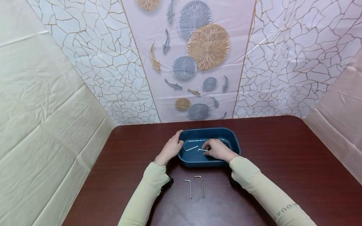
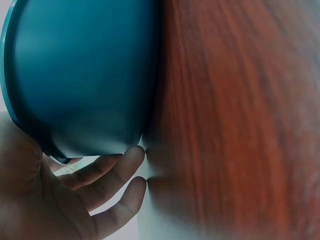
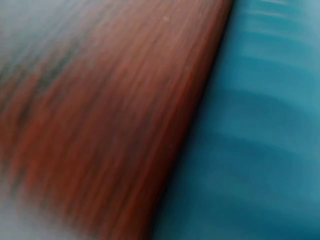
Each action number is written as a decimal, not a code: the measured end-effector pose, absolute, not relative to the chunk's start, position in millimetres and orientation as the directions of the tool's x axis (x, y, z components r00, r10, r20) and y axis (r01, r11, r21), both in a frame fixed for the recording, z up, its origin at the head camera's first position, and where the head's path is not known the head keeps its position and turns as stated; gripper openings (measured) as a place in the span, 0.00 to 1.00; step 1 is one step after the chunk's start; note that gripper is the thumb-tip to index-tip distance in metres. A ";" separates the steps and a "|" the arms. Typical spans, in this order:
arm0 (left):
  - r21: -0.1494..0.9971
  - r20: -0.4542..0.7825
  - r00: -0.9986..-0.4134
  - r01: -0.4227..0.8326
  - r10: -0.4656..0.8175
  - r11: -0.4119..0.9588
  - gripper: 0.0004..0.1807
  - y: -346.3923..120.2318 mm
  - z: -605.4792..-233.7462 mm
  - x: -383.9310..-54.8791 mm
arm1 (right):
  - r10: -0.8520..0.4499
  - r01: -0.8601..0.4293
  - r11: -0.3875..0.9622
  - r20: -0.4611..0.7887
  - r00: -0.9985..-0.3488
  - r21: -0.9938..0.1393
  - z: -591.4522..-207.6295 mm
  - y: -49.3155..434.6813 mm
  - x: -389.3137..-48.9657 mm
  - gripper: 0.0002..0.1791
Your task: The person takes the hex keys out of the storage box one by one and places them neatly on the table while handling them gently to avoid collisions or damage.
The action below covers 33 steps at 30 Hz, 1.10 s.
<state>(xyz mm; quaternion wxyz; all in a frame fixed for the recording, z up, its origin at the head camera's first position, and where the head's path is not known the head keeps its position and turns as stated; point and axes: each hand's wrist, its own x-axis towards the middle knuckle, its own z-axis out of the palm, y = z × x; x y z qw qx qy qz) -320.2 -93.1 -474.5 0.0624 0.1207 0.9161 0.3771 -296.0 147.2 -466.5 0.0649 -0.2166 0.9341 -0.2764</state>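
The person's left hand [image 1: 169, 149] gripped the left end of a blue tray [image 1: 195, 164], which stood on the dark reddish counter [image 1: 113, 188]. Of the two hands, the right hand [image 1: 219, 149] reached inside it, thumb and fingers pinching an L-shaped key [image 1: 202, 150] (the right wrist view, badly blurred, showed only counter and tray). A second key [image 1: 191, 148] lay in the tray to the left. Nearer the person, a silvery key [image 1: 190, 189] and a brassier key [image 1: 202, 186] lay side by side, apart.
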 end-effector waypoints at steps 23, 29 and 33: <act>0.724 -0.014 -0.958 0.187 0.285 0.664 0.30 -91.1 -474.8 -319.4 | -0.550 -0.398 0.681 -0.070 -0.832 -0.614 -467.2 152.0 -293.8 0.17; 0.731 -0.014 -0.959 0.184 0.285 0.657 0.30 -91.1 -474.3 -318.3 | -0.531 -0.378 0.681 -0.067 -0.845 -0.628 -466.5 150.4 -291.1 0.15; 0.732 -0.015 -0.959 0.183 0.284 0.656 0.30 -91.2 -473.2 -315.8 | -0.529 -0.344 0.663 -0.091 -0.843 -0.665 -466.0 150.0 -290.3 0.20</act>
